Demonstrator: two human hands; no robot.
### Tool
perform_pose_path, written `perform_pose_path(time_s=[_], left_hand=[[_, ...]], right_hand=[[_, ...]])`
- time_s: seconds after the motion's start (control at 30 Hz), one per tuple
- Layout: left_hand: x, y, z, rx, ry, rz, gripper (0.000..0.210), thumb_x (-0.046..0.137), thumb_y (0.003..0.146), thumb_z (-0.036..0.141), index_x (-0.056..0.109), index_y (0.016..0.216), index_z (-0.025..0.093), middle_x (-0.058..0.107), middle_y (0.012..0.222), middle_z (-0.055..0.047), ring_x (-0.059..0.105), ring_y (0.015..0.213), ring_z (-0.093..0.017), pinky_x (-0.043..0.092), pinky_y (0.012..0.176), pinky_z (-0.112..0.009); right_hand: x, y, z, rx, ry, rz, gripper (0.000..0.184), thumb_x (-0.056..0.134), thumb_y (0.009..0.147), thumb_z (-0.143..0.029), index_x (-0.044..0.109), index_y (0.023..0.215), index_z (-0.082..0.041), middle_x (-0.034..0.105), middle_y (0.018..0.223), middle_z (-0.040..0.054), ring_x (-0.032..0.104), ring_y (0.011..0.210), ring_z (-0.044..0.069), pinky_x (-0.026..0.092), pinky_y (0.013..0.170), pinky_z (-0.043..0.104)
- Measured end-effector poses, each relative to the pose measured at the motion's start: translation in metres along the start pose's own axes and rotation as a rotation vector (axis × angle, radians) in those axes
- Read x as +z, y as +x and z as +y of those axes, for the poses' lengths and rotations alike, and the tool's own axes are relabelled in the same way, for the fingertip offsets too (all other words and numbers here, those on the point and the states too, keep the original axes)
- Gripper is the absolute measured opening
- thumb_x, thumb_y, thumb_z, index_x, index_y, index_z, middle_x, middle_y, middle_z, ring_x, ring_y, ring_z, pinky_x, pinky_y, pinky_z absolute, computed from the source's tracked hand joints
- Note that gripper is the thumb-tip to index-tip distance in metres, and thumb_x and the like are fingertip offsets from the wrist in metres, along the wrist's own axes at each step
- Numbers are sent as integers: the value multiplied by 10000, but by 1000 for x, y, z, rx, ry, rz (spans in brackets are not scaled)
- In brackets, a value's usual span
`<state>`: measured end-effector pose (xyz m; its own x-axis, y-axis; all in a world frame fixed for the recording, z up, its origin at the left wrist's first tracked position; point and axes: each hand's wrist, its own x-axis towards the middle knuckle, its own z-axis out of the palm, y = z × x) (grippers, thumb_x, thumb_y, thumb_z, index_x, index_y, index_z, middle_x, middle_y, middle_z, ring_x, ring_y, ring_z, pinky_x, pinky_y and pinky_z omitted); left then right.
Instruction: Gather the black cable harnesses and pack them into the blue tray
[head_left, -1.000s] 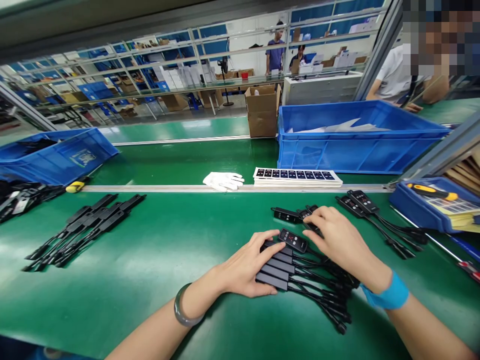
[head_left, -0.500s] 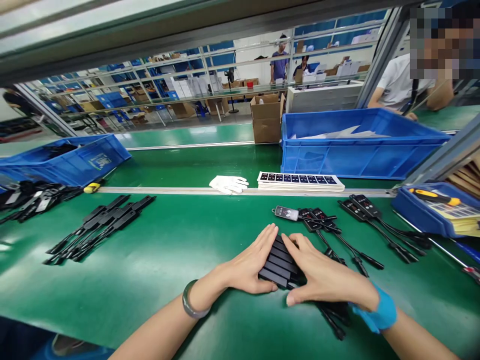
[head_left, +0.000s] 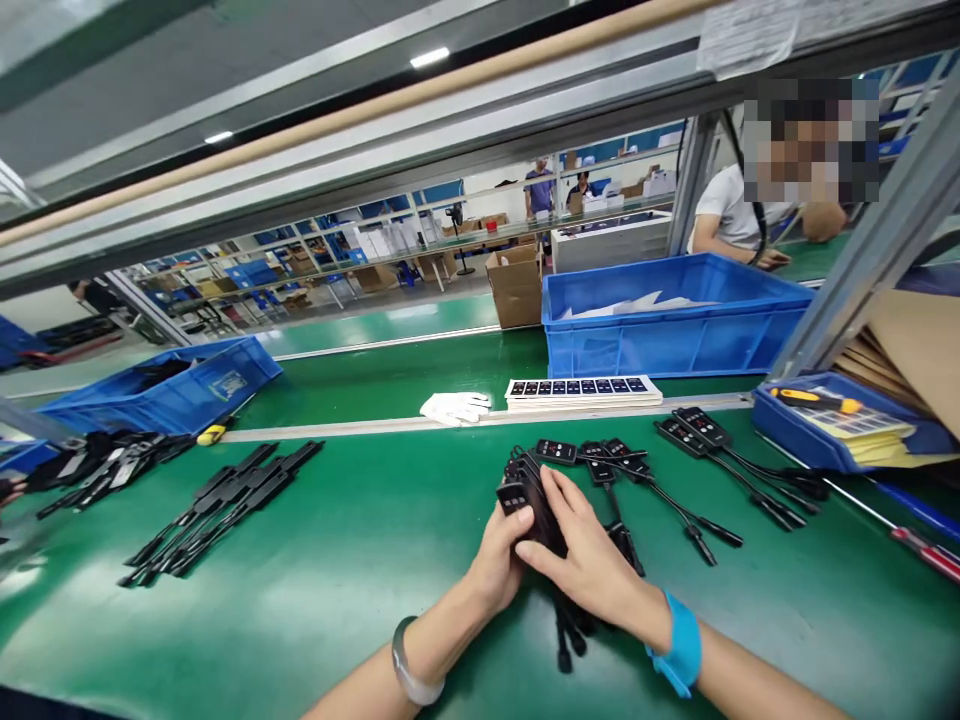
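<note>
Both my hands hold a bundle of black cabled controllers (head_left: 538, 500) above the green bench. My left hand (head_left: 501, 553) is closed around its left side, the thumb across a controller face. My right hand (head_left: 581, 545) grips the right side with its fingers along the stack. Cable ends (head_left: 566, 640) hang from the bundle below my right hand. Just beyond it lie a few loose controllers (head_left: 600, 460) with small printed faces, their cables trailing right. Further right rests another pair of controllers (head_left: 697, 430). My palms hide part of the bundle.
Several slim black cabled units (head_left: 232, 500) lie at left, near a darker pile (head_left: 112, 465). A white glove (head_left: 455, 407) and label sheets (head_left: 585, 392) sit along the metal strip. Blue bins (head_left: 675, 330) stand behind; a small blue tray (head_left: 817, 440) and screwdriver (head_left: 926, 550) are right. A co-worker (head_left: 731, 215) sits beyond.
The controllers lay flat between my palms; now they are lifted and turned up, with printed faces showing. My left hand has closed around them. The camera view has tilted upward.
</note>
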<state>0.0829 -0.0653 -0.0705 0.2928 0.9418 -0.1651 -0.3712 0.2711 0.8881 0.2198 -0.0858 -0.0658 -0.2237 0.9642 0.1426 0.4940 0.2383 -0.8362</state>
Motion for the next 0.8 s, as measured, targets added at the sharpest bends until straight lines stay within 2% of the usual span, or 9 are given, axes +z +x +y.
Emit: perform_pose_path(time_s=[0.07, 0.13, 0.23, 0.37, 0.47, 0.57, 0.67, 0.73, 0.8], left_hand=[[7, 1, 13, 7, -101, 163, 402, 695, 654, 393, 645, 974, 154, 700, 949, -57, 644, 932, -239, 489, 922, -385], [7, 6, 38, -31, -161, 276, 325, 645, 667, 381, 659, 883, 139, 705, 826, -59, 662, 817, -235, 522, 848, -396], [-4, 11, 85, -43, -35, 295, 324, 636, 630, 348, 666, 855, 117, 694, 771, -78, 656, 740, -245, 533, 787, -412], [-20, 3, 114, 76, 639, -94, 690, 707, 556, 274, 568, 1224, 169, 629, 1129, -83, 597, 982, -264, 479, 906, -394], [-27, -5, 93, 178, 1318, -395, 1023, 764, 521, 275, 303, 1434, 243, 465, 1335, -103, 478, 1163, -313, 379, 1022, -491], [-37, -9, 61, 250, 1611, -553, 1116, 787, 568, 410, 160, 1473, 228, 267, 1484, -158, 273, 1341, -363, 239, 1097, -559], [-52, -14, 45, 297, 1499, -549, 1173, 680, 626, 673, 26, 1484, 211, 25, 1553, -147, 35, 1419, -341, 66, 1142, -551], [-60, -17, 40, 311, 1273, -441, 1065, 489, 711, 764, 16, 1484, 206, -13, 1557, -118, -1, 1427, -298, 23, 1157, -506], [-62, -19, 34, 288, 978, -294, 866, 208, 827, 743, 32, 1486, 209, 7, 1562, -77, 11, 1431, -232, 28, 1171, -445]], right_hand=[[-7, 3, 1, -68, -41, -89, 807, 464, 858, -574, 212, 1459, -98, 231, 1503, 166, 178, 1383, 291, 202, 1133, 473], [-18, 9, 11, -69, -48, -111, 670, 351, 914, -579, 349, 1405, -124, 379, 1434, 155, 334, 1319, 266, 298, 1088, 442], [-37, 20, 34, 29, -178, -13, 513, 244, 973, -473, 596, 1124, -132, 623, 1124, 139, 570, 1053, 240, 450, 921, 395], [-50, 28, 56, 91, -349, 137, 405, 331, 948, -348, 621, 1015, -73, 618, 1041, 216, 561, 1023, 321, 419, 901, 500], [-47, 27, 53, 60, -277, 159, 373, 317, 946, -318, 595, 1074, -104, 610, 1073, 171, 579, 977, 256, 447, 889, 439], [-31, 22, 42, 0, 42, 84, 373, 348, 927, -354, 528, 1186, -155, 569, 1185, 120, 577, 999, 195, 488, 870, 366], [-10, 14, 33, -89, 157, -136, 791, 567, 793, -514, 268, 1422, -139, 278, 1459, 167, 317, 1326, 256, 372, 1049, 426], [2, 9, 29, -136, 32, -275, 1194, 721, 622, -589, 40, 1478, -109, 22, 1528, 193, 38, 1410, 303, 206, 1134, 471], [14, 5, 25, -142, -104, -338, 1347, 768, 545, -608, -58, 1471, -85, -82, 1524, 215, -87, 1402, 325, 126, 1146, 498]])
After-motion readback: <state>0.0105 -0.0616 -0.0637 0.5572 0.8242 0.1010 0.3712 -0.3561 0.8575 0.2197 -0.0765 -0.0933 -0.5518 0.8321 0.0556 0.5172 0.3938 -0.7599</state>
